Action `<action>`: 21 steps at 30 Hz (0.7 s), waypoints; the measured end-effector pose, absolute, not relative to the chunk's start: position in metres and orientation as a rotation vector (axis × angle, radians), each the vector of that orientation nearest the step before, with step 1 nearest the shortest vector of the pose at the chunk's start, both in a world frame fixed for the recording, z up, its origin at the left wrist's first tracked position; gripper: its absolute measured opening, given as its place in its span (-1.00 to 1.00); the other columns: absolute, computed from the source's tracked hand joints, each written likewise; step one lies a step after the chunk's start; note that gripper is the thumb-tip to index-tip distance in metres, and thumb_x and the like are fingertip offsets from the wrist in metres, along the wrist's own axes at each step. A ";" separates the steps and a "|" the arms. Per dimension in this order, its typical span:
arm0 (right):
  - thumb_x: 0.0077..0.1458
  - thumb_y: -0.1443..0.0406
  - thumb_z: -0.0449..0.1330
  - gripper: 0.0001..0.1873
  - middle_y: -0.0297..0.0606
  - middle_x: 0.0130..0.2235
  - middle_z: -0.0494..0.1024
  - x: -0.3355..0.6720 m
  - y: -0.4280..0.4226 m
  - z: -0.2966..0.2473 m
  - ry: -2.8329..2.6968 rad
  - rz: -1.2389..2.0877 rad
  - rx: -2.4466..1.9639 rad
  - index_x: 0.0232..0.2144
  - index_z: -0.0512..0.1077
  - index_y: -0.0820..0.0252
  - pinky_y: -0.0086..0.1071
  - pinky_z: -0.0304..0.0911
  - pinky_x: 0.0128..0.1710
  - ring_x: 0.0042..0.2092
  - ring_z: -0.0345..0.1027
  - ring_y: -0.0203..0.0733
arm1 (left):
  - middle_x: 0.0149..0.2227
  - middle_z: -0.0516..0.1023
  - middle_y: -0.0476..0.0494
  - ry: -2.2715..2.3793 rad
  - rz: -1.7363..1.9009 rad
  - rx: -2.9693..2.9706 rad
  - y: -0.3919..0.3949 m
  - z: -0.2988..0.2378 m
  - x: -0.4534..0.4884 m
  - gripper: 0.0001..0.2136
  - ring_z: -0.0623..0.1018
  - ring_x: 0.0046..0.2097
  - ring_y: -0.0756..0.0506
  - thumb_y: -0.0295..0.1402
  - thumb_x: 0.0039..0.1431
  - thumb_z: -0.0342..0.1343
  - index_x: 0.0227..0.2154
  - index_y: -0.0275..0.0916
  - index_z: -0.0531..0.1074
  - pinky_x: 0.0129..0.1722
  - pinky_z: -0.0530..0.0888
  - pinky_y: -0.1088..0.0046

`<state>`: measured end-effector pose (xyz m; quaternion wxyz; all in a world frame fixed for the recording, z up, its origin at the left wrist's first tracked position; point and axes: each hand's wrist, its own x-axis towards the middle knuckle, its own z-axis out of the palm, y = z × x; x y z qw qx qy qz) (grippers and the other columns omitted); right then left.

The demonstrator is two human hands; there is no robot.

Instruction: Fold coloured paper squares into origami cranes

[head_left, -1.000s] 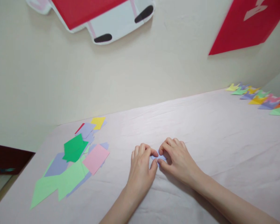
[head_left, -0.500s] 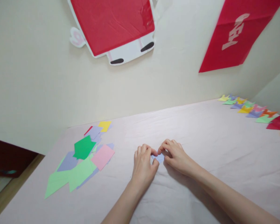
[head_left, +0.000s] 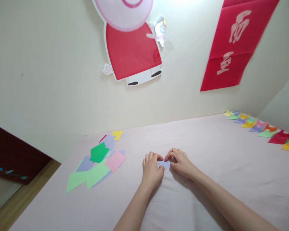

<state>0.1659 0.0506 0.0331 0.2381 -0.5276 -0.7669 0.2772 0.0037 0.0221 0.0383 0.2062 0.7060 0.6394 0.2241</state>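
Resting near loose sheets (head_left: 99, 152), hands (head_left: 151, 169) (head_left: 181, 163) partly hide seemingly folded paper (head_left: 166, 165).

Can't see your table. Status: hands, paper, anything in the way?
Left hand, right hand: both grips open, at small lilac paper. Paper on cloth between them. Loose sheets off left, out of the way.

Head view | from above, forward-down | cloth-covered surface (head_left: 219, 160) below | wall (head_left: 50, 80) ahead | fingers (head_left: 169, 155) mid-range

Pale wall (head_left: 50, 80), wood-toned floor (head_left: 26, 197)
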 end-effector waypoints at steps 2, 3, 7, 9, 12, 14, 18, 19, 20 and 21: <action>-0.16 0.55 0.04 -0.62 -0.23 -0.22 0.49 0.168 0.050 0.032 -2.100 0.760 -1.398 -0.38 0.52 0.10 -0.17 0.10 -0.05 -0.11 0.28 -0.06 | -0.11 0.44 -0.09 1.769 0.648 1.957 0.021 0.038 0.002 -0.74 0.36 -0.02 -0.15 -0.56 0.00 -0.02 -0.24 -0.18 0.38 -0.02 0.24 0.29; -0.15 0.55 0.03 -0.61 -0.24 -0.23 0.49 0.169 0.050 0.032 -2.101 0.761 -1.369 -0.37 0.52 0.10 -0.17 0.10 -0.05 -0.11 0.28 -0.06 | -0.09 0.44 -0.10 1.761 0.660 1.957 0.020 0.038 0.001 -0.73 0.36 -0.01 -0.15 -0.56 0.00 -0.02 -0.22 -0.18 0.38 -0.01 0.24 0.29; -0.08 0.53 0.01 -0.63 -0.24 -0.25 0.48 0.174 0.048 0.029 -2.100 0.773 -1.246 -0.36 0.51 0.10 -0.14 0.11 -0.04 -0.12 0.29 -0.07 | -0.08 0.44 -0.12 1.724 0.696 1.986 0.016 0.038 0.001 -0.73 0.35 0.01 -0.17 -0.51 0.07 0.00 -0.16 -0.18 0.39 0.01 0.24 0.26; -0.07 0.52 0.00 -0.65 -0.24 -0.26 0.47 0.177 0.047 0.027 -2.047 0.790 -1.160 -0.36 0.50 0.10 -0.14 0.13 -0.03 -0.12 0.29 -0.07 | -0.08 0.43 -0.12 1.691 0.710 2.032 0.014 0.039 0.002 -0.74 0.35 0.00 -0.18 -0.47 0.10 0.02 -0.12 -0.16 0.39 0.00 0.24 0.25; -0.10 0.50 -0.02 -0.65 -0.24 -0.25 0.46 0.179 0.046 0.024 -1.882 0.818 -1.075 -0.33 0.46 0.11 -0.21 0.20 -0.10 -0.15 0.30 -0.10 | -0.07 0.42 -0.10 1.632 0.742 2.064 0.013 0.040 0.001 -0.73 0.35 0.00 -0.17 -0.47 0.11 0.05 -0.12 -0.13 0.41 0.00 0.25 0.24; -0.12 0.49 -0.03 -0.64 -0.24 -0.25 0.44 0.180 0.046 0.021 -1.804 0.820 -1.069 -0.30 0.43 0.12 -0.24 0.22 -0.14 -0.17 0.30 -0.11 | -0.08 0.44 -0.08 1.604 0.787 2.035 0.014 0.041 0.000 -0.75 0.36 0.00 -0.16 -0.50 0.07 0.07 -0.17 -0.13 0.41 0.01 0.26 0.25; -0.15 0.48 -0.04 -0.63 -0.24 -0.26 0.42 0.179 0.044 0.019 -1.821 0.784 -1.080 -0.28 0.38 0.13 -0.21 0.21 -0.11 -0.16 0.26 -0.09 | -0.16 0.48 -0.05 1.559 0.856 1.935 0.016 0.040 -0.003 -0.75 0.41 -0.08 -0.12 -0.57 0.02 0.05 -0.24 -0.15 0.38 -0.01 0.31 0.29; -0.15 0.49 -0.04 -0.63 -0.23 -0.25 0.42 0.179 0.044 0.018 -1.841 0.770 -1.087 -0.27 0.37 0.13 -0.20 0.21 -0.10 -0.14 0.25 -0.08 | -0.18 0.48 -0.05 1.558 0.856 1.921 0.016 0.040 -0.003 -0.74 0.42 -0.10 -0.12 -0.58 0.01 0.05 -0.23 -0.16 0.37 -0.02 0.33 0.30; -0.15 0.49 -0.04 -0.63 -0.23 -0.23 0.42 0.179 0.043 0.018 -1.863 0.753 -1.097 -0.26 0.36 0.13 -0.19 0.21 -0.09 -0.13 0.24 -0.08 | -0.17 0.48 -0.06 1.562 0.853 1.920 0.016 0.041 -0.004 -0.72 0.42 -0.09 -0.12 -0.58 0.00 0.06 -0.21 -0.16 0.36 -0.02 0.33 0.30; -0.14 0.49 -0.03 -0.63 -0.22 -0.22 0.43 0.179 0.042 0.018 -1.888 0.732 -1.109 -0.25 0.35 0.13 -0.17 0.21 -0.08 -0.12 0.23 -0.07 | -0.13 0.47 -0.08 1.572 0.848 1.932 0.016 0.041 -0.005 -0.68 0.41 -0.06 -0.13 -0.57 0.00 0.08 -0.16 -0.16 0.36 -0.01 0.33 0.29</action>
